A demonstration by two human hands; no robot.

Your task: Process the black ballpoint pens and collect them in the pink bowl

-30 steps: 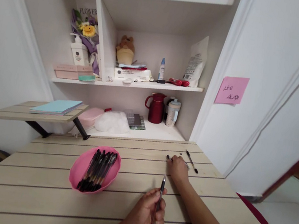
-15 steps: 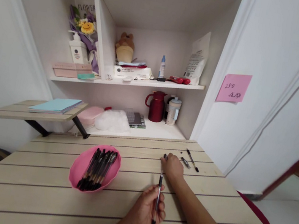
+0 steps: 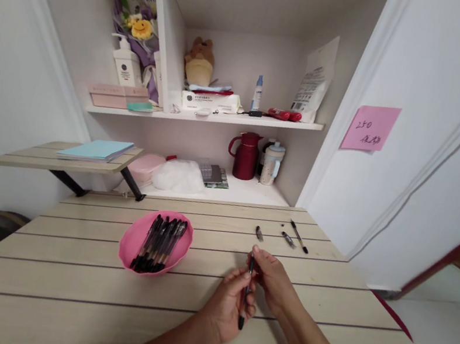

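An uncapped black pen (image 3: 244,302) stands nearly upright in the view, its dark end toward me. My left hand (image 3: 229,302) is closed around its barrel. My right hand (image 3: 273,277) pinches the pen's upper end between thumb and fingers; the tip is hidden there. Beyond my hands lie a loose pen cap (image 3: 259,234) and a second cap (image 3: 288,240). Another pen (image 3: 299,236) rests to their right, with a tiny dark piece (image 3: 282,225) close by. To the left, a pink bowl (image 3: 128,246) holds several capped black pens (image 3: 160,246).
A small raised stand (image 3: 28,154) with blue paper (image 3: 96,149) occupies the table's back left. Behind the table are white shelves (image 3: 204,114) with a red jug (image 3: 246,157), a cup (image 3: 272,164) and a white bag-like bundle (image 3: 179,176). A pink note (image 3: 370,128) hangs on the wall.
My right hand has let go of a cap, which now lies on the table, and has come back toward me onto the pen's upper end. The view has shifted slightly.
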